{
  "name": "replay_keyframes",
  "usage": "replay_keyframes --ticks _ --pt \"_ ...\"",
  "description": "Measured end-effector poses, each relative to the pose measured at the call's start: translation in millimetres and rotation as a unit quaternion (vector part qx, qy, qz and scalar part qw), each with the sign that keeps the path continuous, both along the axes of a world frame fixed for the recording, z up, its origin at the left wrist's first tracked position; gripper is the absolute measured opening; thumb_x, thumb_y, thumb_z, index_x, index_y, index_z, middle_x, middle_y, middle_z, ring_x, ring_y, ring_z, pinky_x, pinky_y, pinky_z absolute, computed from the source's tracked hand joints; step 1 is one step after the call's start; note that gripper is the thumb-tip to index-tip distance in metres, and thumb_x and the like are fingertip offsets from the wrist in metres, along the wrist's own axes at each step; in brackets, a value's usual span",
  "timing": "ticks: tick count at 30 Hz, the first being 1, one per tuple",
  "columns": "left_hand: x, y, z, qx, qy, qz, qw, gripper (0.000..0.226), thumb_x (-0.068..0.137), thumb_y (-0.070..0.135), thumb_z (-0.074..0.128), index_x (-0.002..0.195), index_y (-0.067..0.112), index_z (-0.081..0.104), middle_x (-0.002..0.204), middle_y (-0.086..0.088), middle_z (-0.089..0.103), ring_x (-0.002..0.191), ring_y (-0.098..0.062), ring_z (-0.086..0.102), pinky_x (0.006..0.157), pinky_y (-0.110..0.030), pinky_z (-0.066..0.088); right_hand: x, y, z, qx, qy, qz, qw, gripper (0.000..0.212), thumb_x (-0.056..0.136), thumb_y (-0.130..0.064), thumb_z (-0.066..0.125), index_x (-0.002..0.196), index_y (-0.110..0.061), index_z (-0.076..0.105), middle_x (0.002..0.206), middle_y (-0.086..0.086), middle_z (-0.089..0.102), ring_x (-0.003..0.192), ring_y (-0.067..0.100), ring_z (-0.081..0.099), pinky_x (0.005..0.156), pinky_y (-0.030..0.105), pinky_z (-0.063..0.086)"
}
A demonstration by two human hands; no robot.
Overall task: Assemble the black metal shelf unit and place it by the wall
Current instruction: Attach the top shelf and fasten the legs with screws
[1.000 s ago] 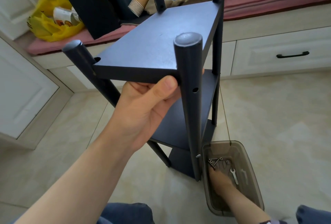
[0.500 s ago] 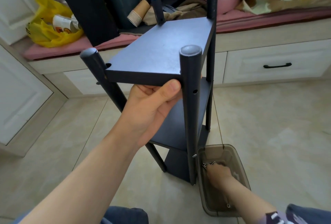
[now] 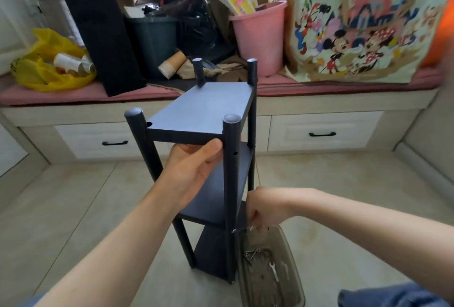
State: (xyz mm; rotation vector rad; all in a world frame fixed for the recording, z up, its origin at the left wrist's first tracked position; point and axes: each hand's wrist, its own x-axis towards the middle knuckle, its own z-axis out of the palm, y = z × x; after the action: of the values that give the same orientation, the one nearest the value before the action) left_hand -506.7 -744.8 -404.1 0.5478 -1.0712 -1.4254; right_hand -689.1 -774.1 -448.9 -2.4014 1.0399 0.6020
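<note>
Head view: one shelf unit (image 3: 218,188), four posts (image 3: 232,179), three boards (image 3: 211,250). Left hand (image 3: 194,166) grips the top board's (image 3: 204,110) edge; right hand (image 3: 266,206) pinches a small tool (image 3: 242,230) at one post.

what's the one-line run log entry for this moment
left hand grips top shelf | right hand pinches small tool at front post | tray beside post

One head-worn wide-angle view, looking forward and down; shelf unit (image 3: 204,110) close in front, floor (image 3: 73,208) spread below it.
</note>
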Motion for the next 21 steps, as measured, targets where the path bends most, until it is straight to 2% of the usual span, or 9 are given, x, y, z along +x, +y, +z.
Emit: replay_keyframes --ticks 2,4,6,9,12,15,18,21 --pt "-2 0 0 0.003 0.0 -0.002 1.0 0.049 0.073 0.031 0.089 0.115 0.01 0.075 0.122 -0.014 0.071 0.125 -0.038 0.06 0.098 -0.035 0.052 -12 12 31 0.006 -0.056 -0.016 0.998 0.024 0.093 -0.009 0.054 0.102 -0.006 0.076 0.095 0.002 0.076 0.074 0.009 0.061 0.065 0.015 0.047" --pt "-2 2 -1 0.0 -0.002 -0.002 1.0 0.048 0.073 0.031 0.088 0.114 0.01 0.076 0.121 -0.015 0.072 0.122 -0.037 0.062 0.096 -0.034 0.053 -22 24 58 0.012 -0.132 -0.037 0.99 0.025 0.092 -0.006 0.054 0.106 -0.007 0.075 0.093 0.001 0.077 0.072 0.01 0.065 0.074 0.021 0.054" --pt "-1 3 0 -0.004 -0.001 -0.001 1.0 0.046 0.072 0.031 0.089 0.111 0.011 0.077 0.118 -0.014 0.073 0.118 -0.034 0.065 0.094 -0.033 0.054 -28 36 78 0.024 -0.24 -0.061 0.969 0.022 0.093 -0.006 0.059 0.107 -0.009 0.075 0.09 -0.001 0.077 0.07 0.01 0.066 0.077 0.026 0.057" --pt "1 5 1 0.004 -0.007 0.003 1.0 0.053 0.068 0.031 0.092 0.112 0.005 0.074 0.116 -0.018 0.072 0.115 -0.035 0.067 0.091 -0.034 0.055 -31 55 99 0.021 -0.44 -0.086 0.894 0.019 0.093 -0.002 0.064 0.107 -0.007 0.075 0.087 -0.001 0.077 0.069 0.011 0.065 0.073 0.023 0.054" --pt "4 5 0 0.014 -0.016 0.006 1.0 0.067 0.067 0.029 0.092 0.119 -0.005 0.066 0.12 -0.025 0.069 0.115 -0.038 0.066 0.092 -0.036 0.056 -33 62 101 -0.082 -0.552 -0.117 0.821 0.023 0.09 0.0 0.066 0.106 -0.015 0.075 0.086 -0.008 0.077 0.071 0.008 0.068 0.071 0.024 0.057" --pt "6 5 -4 0.008 -0.01 0.002 1.0 0.059 0.075 0.018 0.087 0.123 -0.006 0.062 0.121 -0.025 0.068 0.115 -0.037 0.067 0.092 -0.036 0.056 -32 61 91 -0.192 -0.564 -0.127 0.793 0.022 0.089 -0.009 0.071 0.107 -0.021 0.075 0.086 -0.016 0.076 0.078 0.006 0.072 0.074 0.028 0.058" --pt "7 3 -8 0.019 -0.014 0.017 1.0 0.044 0.082 0.003 0.074 0.123 -0.007 0.062 0.123 -0.028 0.066 0.117 -0.041 0.065 0.092 -0.038 0.056 -31 63 82 -0.287 -0.541 -0.109 0.783 0.021 0.083 -0.02 0.071 0.104 -0.02 0.078 0.085 -0.016 0.076 0.077 0.0 0.071 0.074 0.024 0.056" --pt "7 1 -10 0.016 -0.007 0.021 1.0 0.054 0.076 0.011 0.081 0.123 -0.008 0.062 0.125 -0.031 0.064 0.118 -0.043 0.063 0.093 -0.039 0.056 -28 67 76 -0.335 -0.518 -0.086 0.782 0.021 0.081 -0.021 0.073 0.101 -0.019 0.079 0.083 -0.015 0.074 0.075 -0.001 0.069 0.071 0.02 0.055"
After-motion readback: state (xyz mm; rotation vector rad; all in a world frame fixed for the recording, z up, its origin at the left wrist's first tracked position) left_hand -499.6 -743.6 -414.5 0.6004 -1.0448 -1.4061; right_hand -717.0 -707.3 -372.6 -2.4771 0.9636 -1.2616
